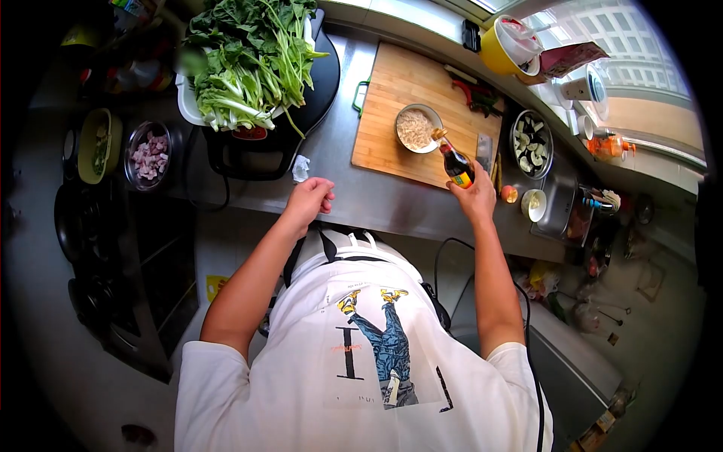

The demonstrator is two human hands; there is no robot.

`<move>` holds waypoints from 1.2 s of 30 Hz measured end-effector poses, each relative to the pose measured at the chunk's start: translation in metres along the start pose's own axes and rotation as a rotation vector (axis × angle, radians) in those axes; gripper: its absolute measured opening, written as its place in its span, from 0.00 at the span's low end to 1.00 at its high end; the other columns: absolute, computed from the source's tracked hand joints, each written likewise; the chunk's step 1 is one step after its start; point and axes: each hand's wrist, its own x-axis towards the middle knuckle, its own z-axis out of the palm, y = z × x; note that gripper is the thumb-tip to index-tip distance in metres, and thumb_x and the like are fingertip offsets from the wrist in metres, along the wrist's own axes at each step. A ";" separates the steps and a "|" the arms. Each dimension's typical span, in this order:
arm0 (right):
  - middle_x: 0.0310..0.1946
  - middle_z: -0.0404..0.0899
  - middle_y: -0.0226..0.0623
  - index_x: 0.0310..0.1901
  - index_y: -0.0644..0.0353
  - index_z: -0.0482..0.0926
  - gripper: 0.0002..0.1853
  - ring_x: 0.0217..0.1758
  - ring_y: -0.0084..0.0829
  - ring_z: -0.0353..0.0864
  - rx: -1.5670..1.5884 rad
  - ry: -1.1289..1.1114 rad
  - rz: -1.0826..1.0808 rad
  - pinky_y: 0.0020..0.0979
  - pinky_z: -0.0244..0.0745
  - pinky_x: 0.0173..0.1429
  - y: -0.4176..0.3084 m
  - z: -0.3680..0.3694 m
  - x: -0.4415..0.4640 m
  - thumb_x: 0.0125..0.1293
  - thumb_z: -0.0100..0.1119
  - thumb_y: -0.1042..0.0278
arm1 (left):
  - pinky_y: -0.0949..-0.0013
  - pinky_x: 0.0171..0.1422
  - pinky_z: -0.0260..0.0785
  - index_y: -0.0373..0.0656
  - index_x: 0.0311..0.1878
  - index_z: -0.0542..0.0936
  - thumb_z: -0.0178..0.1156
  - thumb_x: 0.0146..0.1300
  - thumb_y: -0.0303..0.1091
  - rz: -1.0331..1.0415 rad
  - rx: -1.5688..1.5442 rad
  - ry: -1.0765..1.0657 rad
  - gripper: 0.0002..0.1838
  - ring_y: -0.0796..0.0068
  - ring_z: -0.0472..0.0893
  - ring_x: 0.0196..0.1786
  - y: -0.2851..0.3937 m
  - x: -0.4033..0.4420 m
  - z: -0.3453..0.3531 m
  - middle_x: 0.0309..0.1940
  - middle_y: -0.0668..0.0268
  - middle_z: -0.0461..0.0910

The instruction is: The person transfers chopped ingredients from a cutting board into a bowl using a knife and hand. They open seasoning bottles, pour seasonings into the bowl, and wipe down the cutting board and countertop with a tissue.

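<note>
My right hand [474,194] is wrapped round a dark glass bottle [456,163] with a red and yellow label. The bottle tilts, its neck over the rim of a bowl [419,128] of pale, shredded-looking food. Under the bowl lies a wooden cutting board [376,113] with a green handle. My left hand [310,202] hovers near the counter's front edge, its fingers curled together; whether anything small is between them is hidden. Just beyond it is a crumpled white tissue [300,169].
Leafy greens [256,60] fill a white basket on a black appliance [248,160]. Bowls of cut meat [149,156] and sliced vegetables [531,143] stand left and right. Red-handled scissors [463,92] lie on the board. A small white bowl [534,205] sits beside the sink [558,202].
</note>
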 end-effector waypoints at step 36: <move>0.47 0.82 0.46 0.59 0.56 0.76 0.38 0.52 0.50 0.81 -0.085 0.017 0.025 0.46 0.76 0.55 0.000 0.000 0.000 0.44 0.81 0.56 | 0.73 0.37 0.75 0.41 0.48 0.80 0.56 0.73 0.37 0.013 0.013 -0.006 0.10 0.80 0.78 0.30 -0.001 0.000 0.000 0.33 0.69 0.79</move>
